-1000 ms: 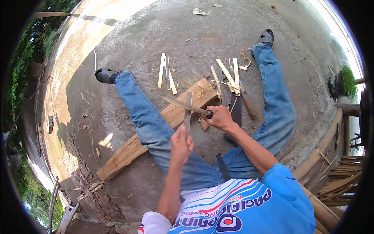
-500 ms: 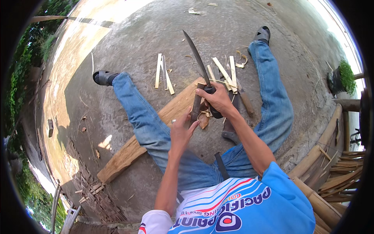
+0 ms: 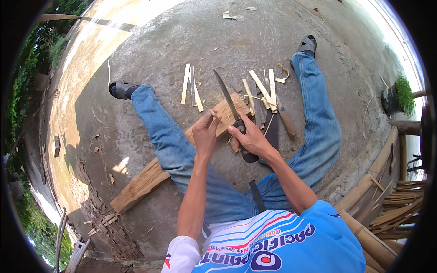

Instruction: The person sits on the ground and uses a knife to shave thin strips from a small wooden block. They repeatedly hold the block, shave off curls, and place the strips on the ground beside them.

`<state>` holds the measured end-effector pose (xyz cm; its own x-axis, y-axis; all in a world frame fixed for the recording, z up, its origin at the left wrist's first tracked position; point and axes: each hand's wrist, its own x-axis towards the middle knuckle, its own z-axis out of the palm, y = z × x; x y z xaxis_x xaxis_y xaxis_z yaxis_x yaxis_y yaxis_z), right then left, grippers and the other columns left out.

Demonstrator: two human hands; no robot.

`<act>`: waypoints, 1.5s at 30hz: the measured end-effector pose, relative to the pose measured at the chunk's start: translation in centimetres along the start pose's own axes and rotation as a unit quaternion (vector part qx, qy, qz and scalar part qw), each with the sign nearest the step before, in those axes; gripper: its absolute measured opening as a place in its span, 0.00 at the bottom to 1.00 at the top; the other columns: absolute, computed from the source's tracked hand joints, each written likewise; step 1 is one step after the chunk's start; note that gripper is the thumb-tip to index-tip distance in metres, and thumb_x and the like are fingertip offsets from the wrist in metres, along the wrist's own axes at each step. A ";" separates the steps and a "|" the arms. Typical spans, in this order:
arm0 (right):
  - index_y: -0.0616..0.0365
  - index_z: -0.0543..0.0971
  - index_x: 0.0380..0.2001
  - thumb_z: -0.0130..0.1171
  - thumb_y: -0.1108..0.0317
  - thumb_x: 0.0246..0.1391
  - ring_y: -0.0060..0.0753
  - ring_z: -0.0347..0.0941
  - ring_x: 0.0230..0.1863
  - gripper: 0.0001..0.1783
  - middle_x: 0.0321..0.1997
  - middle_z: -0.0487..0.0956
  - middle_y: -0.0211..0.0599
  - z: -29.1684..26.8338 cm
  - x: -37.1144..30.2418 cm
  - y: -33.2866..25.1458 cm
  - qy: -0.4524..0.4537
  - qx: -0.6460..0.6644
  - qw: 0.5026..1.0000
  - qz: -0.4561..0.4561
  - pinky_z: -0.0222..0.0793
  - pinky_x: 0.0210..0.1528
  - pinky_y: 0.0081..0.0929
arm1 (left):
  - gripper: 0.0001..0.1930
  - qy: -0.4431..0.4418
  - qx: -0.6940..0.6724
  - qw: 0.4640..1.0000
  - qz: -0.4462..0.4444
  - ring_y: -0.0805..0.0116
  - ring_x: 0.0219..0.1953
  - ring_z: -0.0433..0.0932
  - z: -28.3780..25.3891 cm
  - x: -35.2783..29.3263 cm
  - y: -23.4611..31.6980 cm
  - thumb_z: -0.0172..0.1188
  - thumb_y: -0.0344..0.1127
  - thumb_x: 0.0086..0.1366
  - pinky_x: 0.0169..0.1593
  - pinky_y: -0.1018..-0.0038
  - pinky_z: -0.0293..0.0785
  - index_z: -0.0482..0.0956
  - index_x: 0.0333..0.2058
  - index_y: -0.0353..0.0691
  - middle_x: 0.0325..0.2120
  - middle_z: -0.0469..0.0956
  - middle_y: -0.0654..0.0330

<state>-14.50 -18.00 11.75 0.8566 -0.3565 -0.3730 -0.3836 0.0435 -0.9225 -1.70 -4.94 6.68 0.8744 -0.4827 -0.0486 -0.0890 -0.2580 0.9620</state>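
Observation:
My right hand (image 3: 253, 139) is closed around the black handle of a machete (image 3: 226, 94), its dark blade pointing up and away from me over the end of a wooden plank (image 3: 150, 182). My left hand (image 3: 205, 134) pinches a small pale strip (image 3: 213, 113), seen nearly end-on, a little left of the blade and above the plank. Most of that strip is hidden by the fingers. Beyond the plank, pale split strips (image 3: 261, 85) lie beside the right leg, and another group of strips (image 3: 185, 83) lies farther left.
The plank passes under my left leg. A wooden-handled tool (image 3: 287, 123) and a dark blade (image 3: 271, 132) lie near my right knee. Curled shavings (image 3: 283, 73) are scattered on the concrete. Bamboo poles (image 3: 368, 182) and a potted plant (image 3: 403, 95) stand at the right.
The dark, wider piece at my left hand is no longer seen there; a small pale end shows instead. My hands have moved apart, and the machete has come down toward me.

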 end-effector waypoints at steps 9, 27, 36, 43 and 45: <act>0.58 0.65 0.73 0.51 0.52 0.74 0.25 0.77 0.20 0.32 0.28 0.79 0.35 0.8 -1.7 -1.1 -0.043 0.080 0.994 -0.068 0.76 0.25 0.28 | 0.17 -0.019 -0.017 1.000 0.004 0.74 0.50 0.82 0.1 -0.6 0.4 0.66 0.27 0.68 0.53 0.73 0.76 0.82 0.54 0.30 0.45 0.87 0.55; 0.53 0.67 0.72 0.47 0.51 0.76 0.23 0.76 0.20 0.30 0.25 0.76 0.32 0.9 -1.0 -1.8 -0.041 0.064 0.994 -0.078 0.73 0.24 0.26 | 0.13 -0.034 -0.001 0.998 0.056 0.79 0.36 0.79 0.1 -0.4 1.3 0.63 0.27 0.68 0.41 0.74 0.76 0.84 0.51 0.34 0.34 0.87 0.57; 0.49 0.60 0.76 0.44 0.56 0.77 0.23 0.70 0.18 0.30 0.21 0.71 0.32 0.9 -1.8 -3.7 -0.051 -0.006 0.997 -0.063 0.71 0.26 0.30 | 0.13 -0.054 0.024 0.997 0.049 0.76 0.38 0.81 -0.2 -0.4 1.4 0.62 0.26 0.69 0.42 0.74 0.77 0.84 0.51 0.33 0.35 0.86 0.59; 0.51 0.59 0.76 0.43 0.58 0.77 0.45 0.78 0.26 0.30 0.26 0.80 0.47 0.5 -1.9 -4.7 -0.056 -0.072 0.994 -0.067 0.74 0.39 0.42 | 0.15 -0.063 -0.035 0.997 0.027 0.76 0.42 0.81 0.0 -0.2 0.7 0.61 0.27 0.71 0.48 0.76 0.78 0.82 0.54 0.31 0.39 0.86 0.61; 0.50 0.59 0.76 0.43 0.58 0.76 0.57 0.81 0.36 0.30 0.35 0.83 0.57 0.9 -1.6 -4.0 -0.050 -0.067 0.994 -0.076 0.74 0.47 0.46 | 0.16 -0.063 -0.004 0.998 0.019 0.76 0.43 0.81 -0.1 0.1 0.2 0.61 0.28 0.71 0.48 0.76 0.78 0.82 0.55 0.31 0.39 0.86 0.60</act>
<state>-14.03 -16.76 15.95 0.9354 -0.2555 -0.2443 -0.2838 -0.1306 -0.9499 -1.58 -4.91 6.92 0.8032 -0.5940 -0.0450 -0.1167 -0.2310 0.9659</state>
